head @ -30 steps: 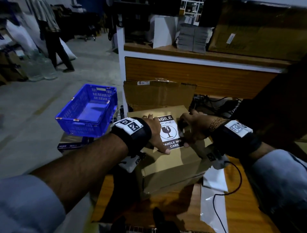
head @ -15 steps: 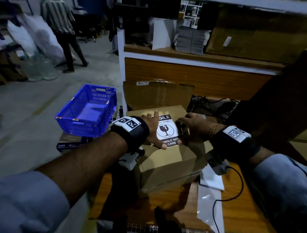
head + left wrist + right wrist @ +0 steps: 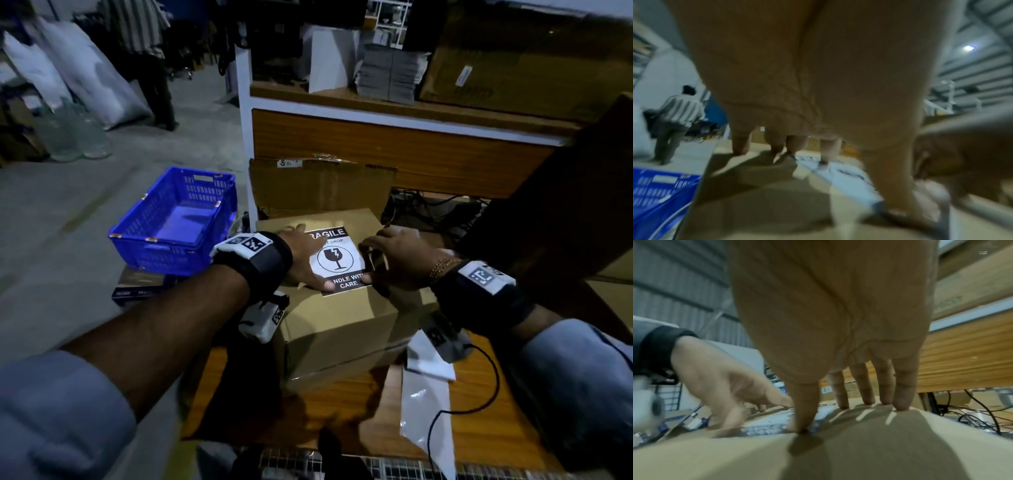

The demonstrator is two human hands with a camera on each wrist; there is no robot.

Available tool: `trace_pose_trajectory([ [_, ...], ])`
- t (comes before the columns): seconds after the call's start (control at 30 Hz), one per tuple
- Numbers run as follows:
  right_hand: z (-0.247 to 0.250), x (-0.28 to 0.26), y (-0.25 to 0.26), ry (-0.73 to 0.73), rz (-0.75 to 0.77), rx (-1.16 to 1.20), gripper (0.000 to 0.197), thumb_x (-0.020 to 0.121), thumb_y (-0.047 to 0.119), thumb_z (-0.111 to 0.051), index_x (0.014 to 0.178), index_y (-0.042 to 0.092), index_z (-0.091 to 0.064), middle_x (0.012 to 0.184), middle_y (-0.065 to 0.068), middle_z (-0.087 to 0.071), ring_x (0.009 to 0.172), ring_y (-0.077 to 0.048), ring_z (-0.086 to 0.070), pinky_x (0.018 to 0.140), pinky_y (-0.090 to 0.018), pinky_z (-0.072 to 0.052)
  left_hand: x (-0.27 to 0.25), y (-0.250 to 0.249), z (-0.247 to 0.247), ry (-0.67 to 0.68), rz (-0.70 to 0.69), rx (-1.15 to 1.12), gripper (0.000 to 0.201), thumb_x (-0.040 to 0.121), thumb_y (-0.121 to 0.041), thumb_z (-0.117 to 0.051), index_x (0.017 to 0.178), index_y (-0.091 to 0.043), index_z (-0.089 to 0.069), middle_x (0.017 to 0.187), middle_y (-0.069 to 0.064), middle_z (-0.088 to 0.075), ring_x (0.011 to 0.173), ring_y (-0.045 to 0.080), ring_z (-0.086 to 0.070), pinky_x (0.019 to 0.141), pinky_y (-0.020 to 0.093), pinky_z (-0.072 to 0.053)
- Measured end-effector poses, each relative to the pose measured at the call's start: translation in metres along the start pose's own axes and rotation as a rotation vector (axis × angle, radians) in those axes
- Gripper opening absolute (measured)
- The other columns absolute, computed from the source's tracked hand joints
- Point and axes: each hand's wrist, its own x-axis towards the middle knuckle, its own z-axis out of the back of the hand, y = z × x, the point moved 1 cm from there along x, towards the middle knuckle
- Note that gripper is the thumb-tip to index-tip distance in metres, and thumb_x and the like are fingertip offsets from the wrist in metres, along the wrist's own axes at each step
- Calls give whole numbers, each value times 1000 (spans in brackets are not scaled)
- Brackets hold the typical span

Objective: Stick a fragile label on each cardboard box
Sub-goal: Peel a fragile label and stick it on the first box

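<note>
Pressing the fragile label (image 3: 337,262) onto the cardboard box (image 3: 342,318), both hands' extended fingers (image 3: 902,400) risk trapping wrinkles if uneven.

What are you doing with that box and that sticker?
A person is sticking a fragile label onto the top of a cardboard box that sits on a wooden table. The left hand lies flat on the label's left side, and the right hand presses its fingertips down along the label's right edge. The label lies flat on the box. A blue crate sits off to the left.
</note>
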Motion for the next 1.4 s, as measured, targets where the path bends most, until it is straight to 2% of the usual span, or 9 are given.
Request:
trace_pose_trajectory([
  [0.17,8,1,-11,42,48,6,73,92,41,-75,157,32,-41,143,-8,-54,128,-27,-53,100,-36,-47,-10,-2,2,-13,-11,-73,96,82,-64,-75,156,-19,-33,165,14,-27,153,29,-20,120,36,-28],
  [0.33,4,3,2,16,102,35,74,94,56,-66,159,38,-36,138,-11,-50,127,-28,-45,97,-32,-42,-8,0,11,38,40,-74,82,73,-64,-83,138,-25,-53,155,10,-45,144,29,-40,108,31,-36],
  [0.6,5,33,-5,272,27,-20,123,58,98,-57,158,56,0,151,-14,-39,138,-42,-39,113,-51,-41,-12,-7,16,80,69,31,100,72,-69,-81,150,-21,-42,161,9,-38,146,27,-38,113,34,-34],
  [0.8,17,56,-2,448,2,54,167,28,92,-80,161,47,11,167,0,-33,151,-29,-32,120,-52,-33,-5,7,1,99,124,83,154,55,-89,-75,163,-18,8,169,12,19,158,31,7,125,52,-10],
  [0.97,26,57,2,502,-14,36,174,25,78,-89,161,44,13,167,-3,-31,143,-30,-46,116,-50,-41,-2,21,-5,138,79,63,171,44,-93,-75,160,-12,20,166,11,28,157,30,16,125,54,-6],
  [1.1,15,53,-3,353,80,170,144,45,77,-87,164,36,-17,153,5,-51,138,-22,-49,117,-42,-40,-10,13,4,108,17,-104,135,67,-85,-69,164,-29,7,170,12,15,158,34,0,124,51,-15],
  [1.23,-1,56,-13,343,79,335,47,94,19,-76,136,20,-56,139,-8,-63,129,-32,-60,114,-47,-44,-5,2,1,47,-53,-57,114,71,-78,-75,160,-35,-18,168,11,-19,155,42,-8,125,55,-15],
  [1.3,6,47,-10,359,83,179,87,86,33,-84,157,27,-34,134,9,-57,125,-18,-56,113,-38,-41,4,6,-5,60,-31,-1,134,52,-87,-78,159,-31,-21,166,13,-23,155,42,-4,124,61,-16],
  [1.4,20,37,1,361,135,55,123,74,44,-92,164,33,-8,133,11,-57,122,-12,-49,105,-29,-37,7,20,-5,113,48,46,161,45,-86,-82,164,-20,3,171,11,10,158,33,7,123,59,-8],
])
